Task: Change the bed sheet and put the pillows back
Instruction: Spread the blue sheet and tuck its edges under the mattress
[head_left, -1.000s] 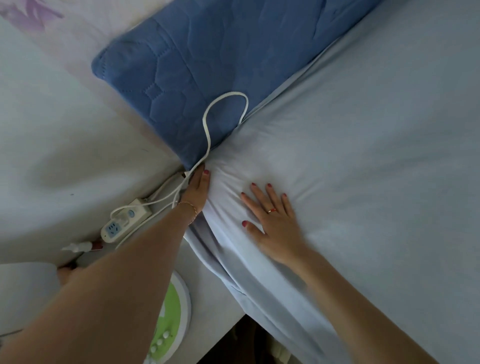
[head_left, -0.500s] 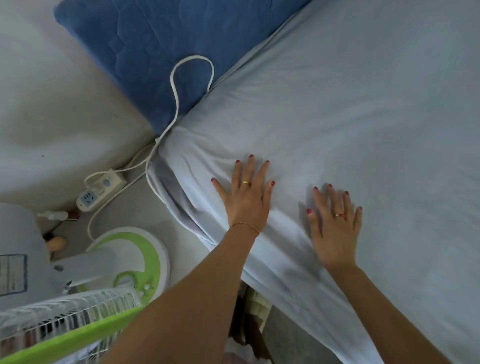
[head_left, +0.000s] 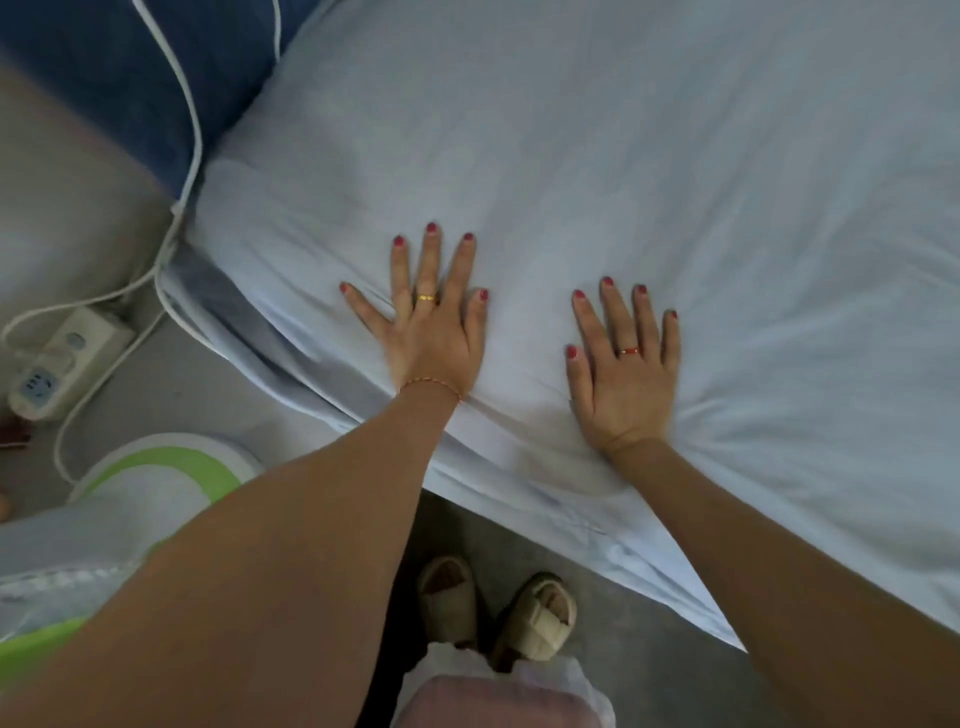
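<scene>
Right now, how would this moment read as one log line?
step: smoothing sheet | left hand: flat on sheet | right hand: flat on sheet | pillows: none in view

Both bare forearms reach forward and down from the lower edge of the view. The left hand (head_left: 434, 332) lies palm down, fingers straight and spread, thumb splayed out to the left; a gold ring sits on one finger and a thin gold chain circles the wrist. The right hand (head_left: 626, 371) lies palm down just beside it, apart, fingers straight and closer together, with a red-and-gold ring. All nails are painted red. Neither hand grips anything.
</scene>
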